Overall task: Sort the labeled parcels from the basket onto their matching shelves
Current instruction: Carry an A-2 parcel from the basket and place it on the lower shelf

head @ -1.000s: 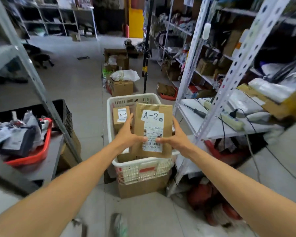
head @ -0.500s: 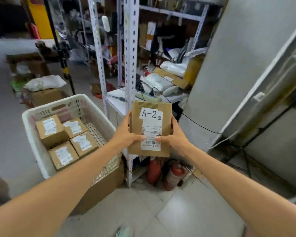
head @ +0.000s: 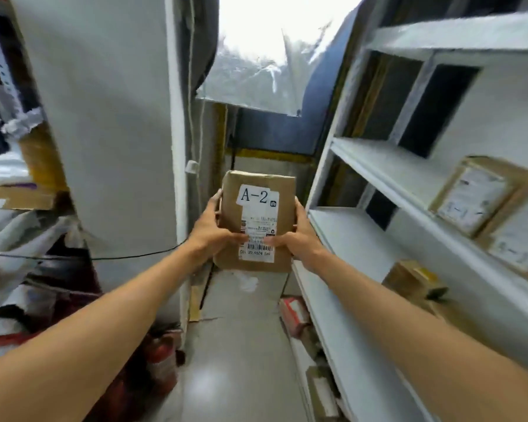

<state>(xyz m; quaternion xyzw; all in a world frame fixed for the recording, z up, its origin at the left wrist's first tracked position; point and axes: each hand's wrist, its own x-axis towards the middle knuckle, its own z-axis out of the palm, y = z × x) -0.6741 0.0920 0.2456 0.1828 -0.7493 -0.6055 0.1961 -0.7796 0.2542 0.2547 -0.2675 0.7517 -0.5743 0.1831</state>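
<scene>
A brown cardboard parcel [head: 258, 208] with a white label reading A-2 is held upright in front of me at chest height. My left hand [head: 214, 236] grips its left edge with the thumb on the label. Its right edge is gripped by my right hand [head: 293, 239], thumb also on the label. A white shelf unit [head: 378, 169] stands just right of the parcel. Two brown labelled parcels [head: 473, 199] lean on its middle shelf at the far right. The basket is out of view.
A white pillar [head: 119, 147] rises at the left, with cluttered shelves and bags [head: 28, 239] beyond it. Red fire extinguishers [head: 162, 351] stand at its foot. Small boxes [head: 296, 312] lie on the floor under the white shelf unit. A narrow floor strip runs ahead.
The view has swung right, away from the basket, to face the white shelf unit. Both hands still hold the A-2 parcel, now slightly higher and farther out.
</scene>
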